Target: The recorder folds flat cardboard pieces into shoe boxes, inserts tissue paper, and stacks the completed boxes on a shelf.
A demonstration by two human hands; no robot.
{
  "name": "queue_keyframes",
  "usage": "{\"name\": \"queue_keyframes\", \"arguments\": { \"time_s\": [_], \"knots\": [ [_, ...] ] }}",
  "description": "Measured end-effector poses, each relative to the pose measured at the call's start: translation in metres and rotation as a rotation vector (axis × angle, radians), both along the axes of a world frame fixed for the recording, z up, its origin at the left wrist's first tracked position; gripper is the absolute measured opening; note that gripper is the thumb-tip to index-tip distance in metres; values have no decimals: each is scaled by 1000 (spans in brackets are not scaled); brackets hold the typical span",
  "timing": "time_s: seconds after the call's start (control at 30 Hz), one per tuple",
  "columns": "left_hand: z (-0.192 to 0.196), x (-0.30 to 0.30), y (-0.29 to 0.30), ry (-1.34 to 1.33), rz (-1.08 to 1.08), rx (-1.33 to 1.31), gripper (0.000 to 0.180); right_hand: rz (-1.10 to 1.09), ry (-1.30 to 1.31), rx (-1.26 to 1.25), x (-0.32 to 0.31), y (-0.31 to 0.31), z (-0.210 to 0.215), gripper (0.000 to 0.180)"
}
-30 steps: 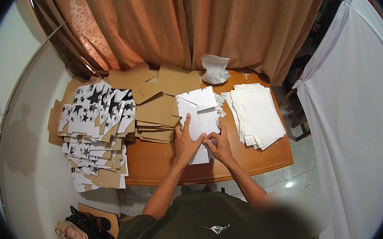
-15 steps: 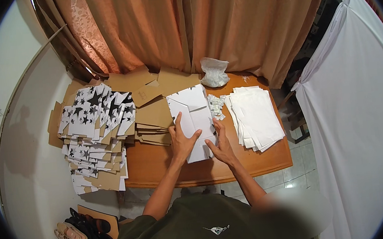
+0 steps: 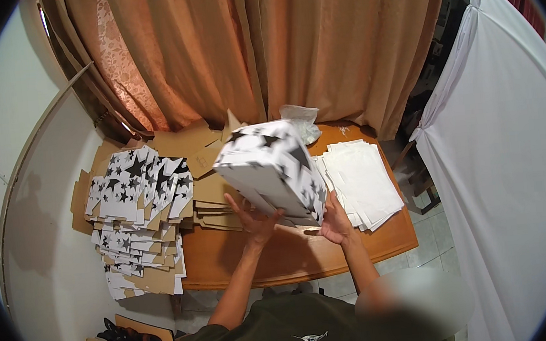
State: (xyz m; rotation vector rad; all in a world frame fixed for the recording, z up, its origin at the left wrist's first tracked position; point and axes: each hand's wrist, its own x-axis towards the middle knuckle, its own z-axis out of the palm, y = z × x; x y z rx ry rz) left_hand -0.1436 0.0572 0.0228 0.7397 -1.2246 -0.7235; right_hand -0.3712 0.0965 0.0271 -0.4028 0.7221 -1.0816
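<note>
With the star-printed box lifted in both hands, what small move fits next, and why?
Probably lower the star-printed box toward the bare patch of table: left hand and right hand support it only from beneath, tilted, above the table.

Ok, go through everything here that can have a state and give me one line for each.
Star-printed box: folded into shape, lifted off the table, tilted.
Left hand: under the box, holding it.
Right hand: gripping the box's lower edge.
Star-printed flat blanks: unfolded, piled.
White sheets: stacked flat.
Curtain: drawn shut.
Clear bag: crumpled.
</note>
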Motion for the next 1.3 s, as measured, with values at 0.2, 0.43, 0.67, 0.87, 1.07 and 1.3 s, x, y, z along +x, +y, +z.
{"name": "queue_keyframes", "arguments": {
  "time_s": [0.2, 0.43, 0.67, 0.87, 1.07, 1.3],
  "knots": [
    [-14, 26, -23, -481, -154, -75, 148, -409, -5, -271, -14, -25, -46, 62],
    [78, 34, 4, 248, -415, 246, 132, -806, 433, -627, -23, -27, -30, 83],
    [67, 71, -14, 357, -545, 446, 105, -681, 550, -703, -7, -19, 14, 94],
    [70, 71, -13, 187, -444, 691, 100, -518, 767, -662, -8, -15, 37, 107],
    [55, 66, -31, 103, -325, 426, 88, -546, 699, -499, -21, -19, 12, 105],
    [36, 44, -29, -511, -94, 361, 102, -396, 500, 32, -24, -17, -26, 96]
  ]
}}
